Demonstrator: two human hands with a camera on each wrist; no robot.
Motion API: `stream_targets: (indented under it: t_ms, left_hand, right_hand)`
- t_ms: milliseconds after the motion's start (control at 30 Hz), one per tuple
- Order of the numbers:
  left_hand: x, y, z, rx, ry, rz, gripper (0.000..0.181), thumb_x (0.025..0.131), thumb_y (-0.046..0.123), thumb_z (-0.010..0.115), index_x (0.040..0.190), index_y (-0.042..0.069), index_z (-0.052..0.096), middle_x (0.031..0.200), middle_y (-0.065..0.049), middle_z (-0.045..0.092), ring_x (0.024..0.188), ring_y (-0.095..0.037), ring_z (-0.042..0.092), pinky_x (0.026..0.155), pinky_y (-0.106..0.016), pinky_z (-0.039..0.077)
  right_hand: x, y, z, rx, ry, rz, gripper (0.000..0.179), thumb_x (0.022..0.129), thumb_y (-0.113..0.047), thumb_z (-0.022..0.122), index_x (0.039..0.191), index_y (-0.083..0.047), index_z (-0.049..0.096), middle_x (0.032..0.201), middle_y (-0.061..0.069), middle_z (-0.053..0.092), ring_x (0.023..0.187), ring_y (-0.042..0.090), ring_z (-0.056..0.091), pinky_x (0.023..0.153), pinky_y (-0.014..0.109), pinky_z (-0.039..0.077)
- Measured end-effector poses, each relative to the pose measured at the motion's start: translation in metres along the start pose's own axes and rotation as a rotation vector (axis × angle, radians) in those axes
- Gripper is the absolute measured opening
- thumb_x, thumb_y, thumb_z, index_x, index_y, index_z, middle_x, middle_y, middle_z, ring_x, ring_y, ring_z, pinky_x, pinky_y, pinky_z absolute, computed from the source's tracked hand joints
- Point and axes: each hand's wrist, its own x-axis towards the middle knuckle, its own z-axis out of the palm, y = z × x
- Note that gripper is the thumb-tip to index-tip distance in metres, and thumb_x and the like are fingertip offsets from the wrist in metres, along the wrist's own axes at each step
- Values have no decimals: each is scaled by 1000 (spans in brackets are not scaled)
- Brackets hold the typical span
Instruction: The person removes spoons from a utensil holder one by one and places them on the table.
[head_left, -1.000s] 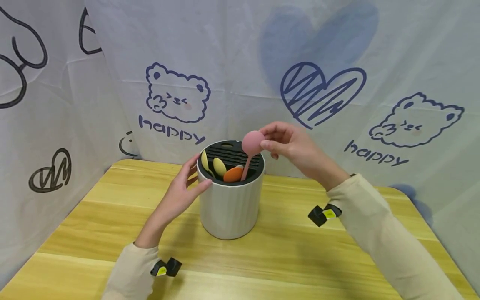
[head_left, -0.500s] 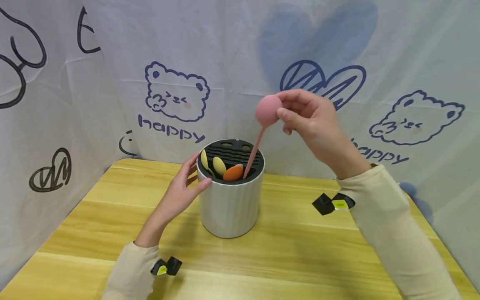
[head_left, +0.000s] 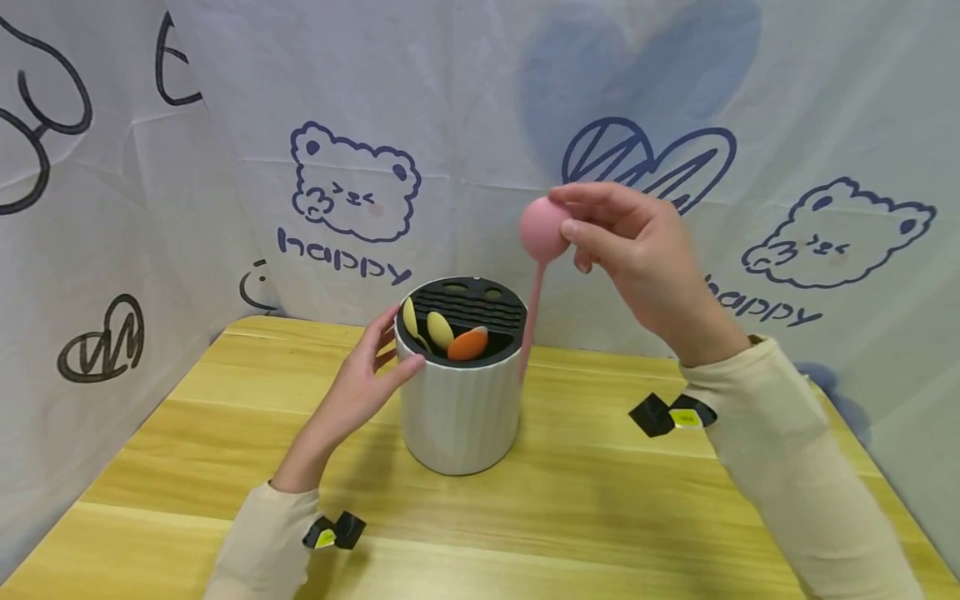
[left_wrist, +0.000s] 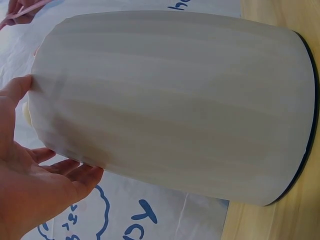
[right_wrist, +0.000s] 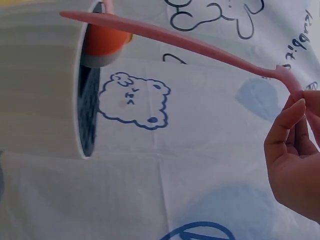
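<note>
A white ribbed utensil holder (head_left: 459, 421) with a black slotted top stands upright on the table. My left hand (head_left: 362, 385) holds its left side near the rim, thumb in front and fingers round the side, as the left wrist view shows. My right hand (head_left: 637, 258) pinches the edge of a pink spoon's round bowl (head_left: 543, 229). The spoon's handle hangs down outside the holder's right side; in the right wrist view the handle (right_wrist: 195, 45) crosses in front of the rim. An orange utensil head (head_left: 468, 344) and pale yellow ones (head_left: 439, 331) stick out of the holder's front opening.
The wooden table (head_left: 600, 500) runs beneath both forearms. White cloth with bear and heart drawings (head_left: 480, 125) hangs behind and at the sides. Each sleeve carries a small black device (head_left: 652, 415).
My right hand has risen and moved right, drawing the pink spoon out of the holder. Its handle has shifted from the opening to outside the right rim. My left hand has stayed put.
</note>
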Motion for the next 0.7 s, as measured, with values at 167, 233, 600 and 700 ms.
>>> stream_targets:
  t_ms: [167, 233, 600, 700]
  left_hand:
    - [0, 0, 0, -5, -2, -3, 75, 95, 27, 62, 154, 7, 19, 157, -12, 22, 140, -30, 28, 111, -47, 30]
    - [0, 1, 0, -8, -4, -3, 75, 95, 27, 61, 154, 7, 19, 157, -12, 22, 141, -30, 28, 111, -47, 30]
    - [-2, 1, -1, -8, -5, -7, 74, 95, 27, 61, 154, 8, 19, 158, -11, 21, 141, -30, 27, 111, -47, 30]
    - [-1, 2, -1, -10, -6, -8, 75, 95, 27, 61, 154, 8, 19, 158, -12, 21, 141, -30, 27, 111, -47, 30]
  right_hand:
    - [-5, 12, -1, -57, 4, 50, 28, 90, 5, 61, 115, -4, 70, 109, 7, 66, 89, 26, 54, 62, 22, 50]
    - [-8, 16, -2, -65, 11, 75, 28, 90, 4, 62, 116, -3, 70, 110, 7, 66, 90, 26, 55, 63, 22, 51]
    - [-21, 33, -8, -114, 24, 230, 46, 83, 11, 67, 128, 7, 58, 110, 7, 66, 93, 22, 62, 81, 26, 54]
    - [-25, 41, -10, -135, 13, 240, 49, 81, 13, 67, 128, 10, 56, 109, 6, 67, 93, 21, 64, 85, 27, 53]
